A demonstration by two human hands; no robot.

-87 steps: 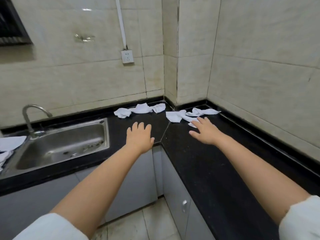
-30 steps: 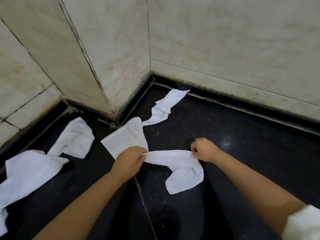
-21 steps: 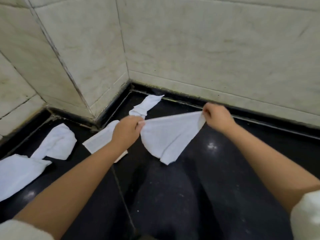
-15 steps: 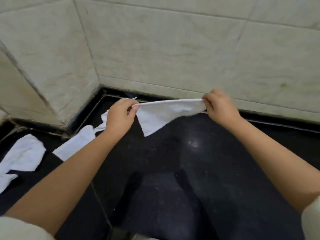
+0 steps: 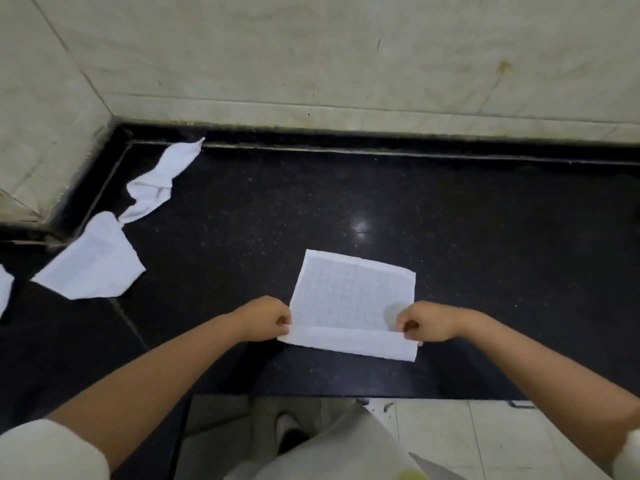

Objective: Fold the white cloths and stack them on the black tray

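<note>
A white cloth [image 5: 349,296] lies spread flat on the black counter [image 5: 485,237], its near edge turned over in a narrow fold. My left hand [image 5: 266,318] pinches the near left corner of that fold and my right hand [image 5: 424,322] pinches the near right corner. Two more white cloths lie crumpled to the left: one [image 5: 91,265] by the counter seam, another [image 5: 159,178] in the corner by the wall. No black tray is in view.
Tiled walls [image 5: 346,64] close off the counter at the back and left. The counter's front edge [image 5: 346,396] runs just below my hands, with floor tiles [image 5: 502,438] and my legs beneath. A sliver of another cloth [image 5: 5,289] shows at the far left.
I lifted one cloth off the counter, stretched it out between both hands, carried it to the right, and laid it flat; its near edge is now folded over.
</note>
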